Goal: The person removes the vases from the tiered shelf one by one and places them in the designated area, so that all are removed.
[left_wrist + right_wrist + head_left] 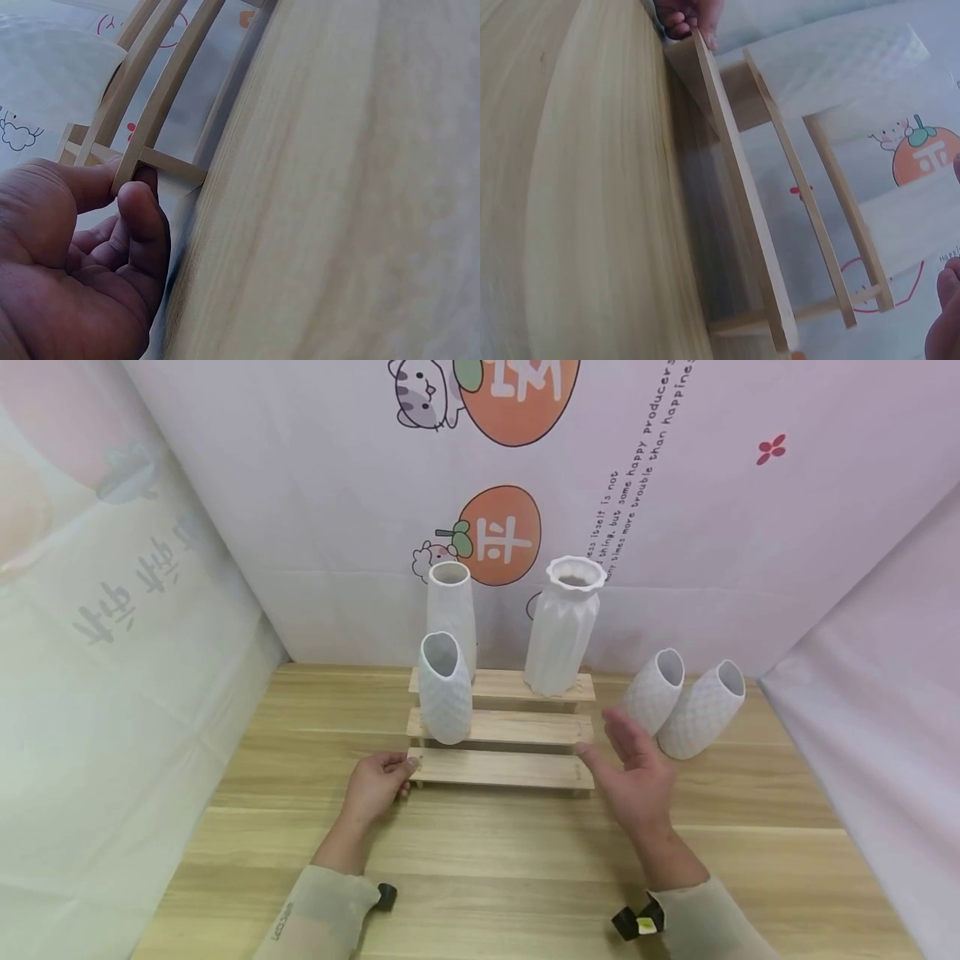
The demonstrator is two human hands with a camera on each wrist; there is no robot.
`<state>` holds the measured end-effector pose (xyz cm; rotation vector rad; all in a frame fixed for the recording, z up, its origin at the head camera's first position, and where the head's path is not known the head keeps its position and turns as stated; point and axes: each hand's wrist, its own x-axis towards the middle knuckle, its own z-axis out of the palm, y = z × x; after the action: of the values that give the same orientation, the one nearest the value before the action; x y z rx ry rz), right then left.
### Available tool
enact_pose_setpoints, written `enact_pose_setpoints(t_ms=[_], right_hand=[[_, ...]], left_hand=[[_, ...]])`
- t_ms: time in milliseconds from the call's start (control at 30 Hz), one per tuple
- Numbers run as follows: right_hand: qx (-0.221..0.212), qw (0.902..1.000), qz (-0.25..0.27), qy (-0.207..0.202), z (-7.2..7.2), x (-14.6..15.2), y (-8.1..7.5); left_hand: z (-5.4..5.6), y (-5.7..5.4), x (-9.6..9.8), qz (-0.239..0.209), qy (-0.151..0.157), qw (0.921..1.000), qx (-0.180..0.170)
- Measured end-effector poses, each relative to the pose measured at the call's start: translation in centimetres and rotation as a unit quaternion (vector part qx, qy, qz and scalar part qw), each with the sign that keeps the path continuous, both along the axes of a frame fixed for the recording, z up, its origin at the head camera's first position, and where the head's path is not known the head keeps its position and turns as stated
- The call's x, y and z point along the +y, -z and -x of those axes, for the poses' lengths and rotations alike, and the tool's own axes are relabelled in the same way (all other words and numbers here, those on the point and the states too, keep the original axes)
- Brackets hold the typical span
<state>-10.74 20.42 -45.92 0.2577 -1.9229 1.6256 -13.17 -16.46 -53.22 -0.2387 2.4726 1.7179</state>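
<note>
A three-tier wooden shelf (517,768) stands on the table. My left hand (377,787) pinches the left end of its lowest board between thumb and fingers, as the left wrist view (97,255) also shows. My right hand (637,777) is held with fingers extended off the shelf's right end, holding nothing. A white textured vase with a slanted mouth (447,702) stands at the left of the middle board. Behind it on the top board is a tall smooth white vase (452,602). A pleated white vase with a scalloped rim (558,635) stands at the top board's right.
Two more white textured vases (701,714) stand side by side on the wooden table (495,877), right of the shelf and beyond my right hand. A printed cloth (337,527) hangs behind the shelf, with pale cloth walls to the left and right.
</note>
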Motion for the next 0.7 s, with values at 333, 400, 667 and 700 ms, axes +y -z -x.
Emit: enact_pose_setpoints(t_ms=[333,400,667,700], right_hand=[[-0.011,0.9995,-0.013,-0.027,-1.3,-2.8,-2.2],[-0.012,0.9993,-0.015,-0.031,-1.4,-3.1,-2.2],[0.001,0.9987,-0.011,-0.049,-1.3,-3.9,-1.8],[0.005,0.9985,-0.014,-0.052,-1.2,-4.1,-1.9]], left_hand=[[0.1,-0.1,0.0,0.000,-0.005,1.0000,-0.001],[0.1,-0.1,0.0,0.003,-0.005,1.0000,-0.001],[0.0,0.0,0.0,0.003,-0.002,1.0000,-0.003],[0.0,0.0,0.0,0.002,-0.003,1.0000,-0.002]])
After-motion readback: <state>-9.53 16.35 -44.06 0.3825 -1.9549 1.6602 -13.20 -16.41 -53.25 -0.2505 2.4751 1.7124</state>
